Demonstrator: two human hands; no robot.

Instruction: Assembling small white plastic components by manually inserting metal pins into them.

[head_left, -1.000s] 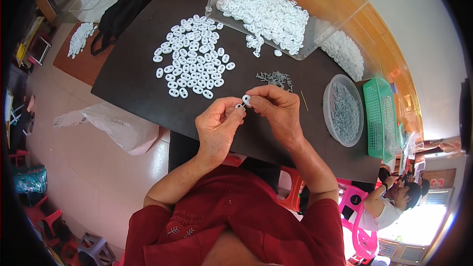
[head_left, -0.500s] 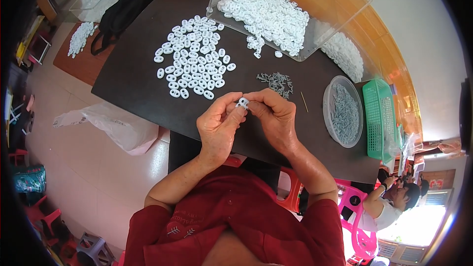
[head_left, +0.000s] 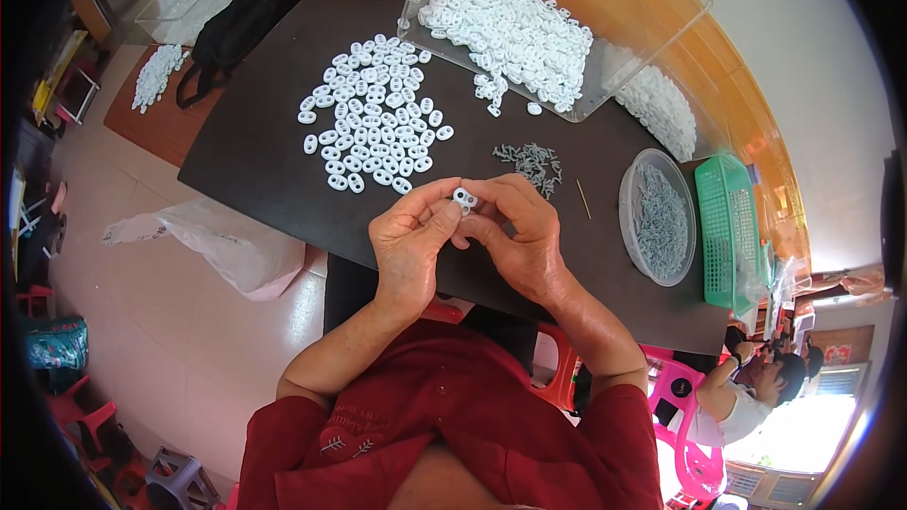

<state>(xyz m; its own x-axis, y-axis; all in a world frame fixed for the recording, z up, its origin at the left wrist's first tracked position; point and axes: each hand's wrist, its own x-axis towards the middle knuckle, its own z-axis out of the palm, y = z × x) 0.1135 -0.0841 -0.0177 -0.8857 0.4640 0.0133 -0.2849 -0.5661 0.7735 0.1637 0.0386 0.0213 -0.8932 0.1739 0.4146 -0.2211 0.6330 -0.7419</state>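
Both hands, left hand and right hand, pinch one white plastic piece in a closed fingertip grip above the bench, steadying it.

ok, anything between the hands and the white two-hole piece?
No. Left hand and right hand both pinch the white two-hole piece directly at the fingertips, above the dark table.

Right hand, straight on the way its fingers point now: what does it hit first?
The right hand points toward the left hand, so it would meet those fingertips almost at once; both already pinch the small white plastic piece between them. Depth is uncertain from this single view.
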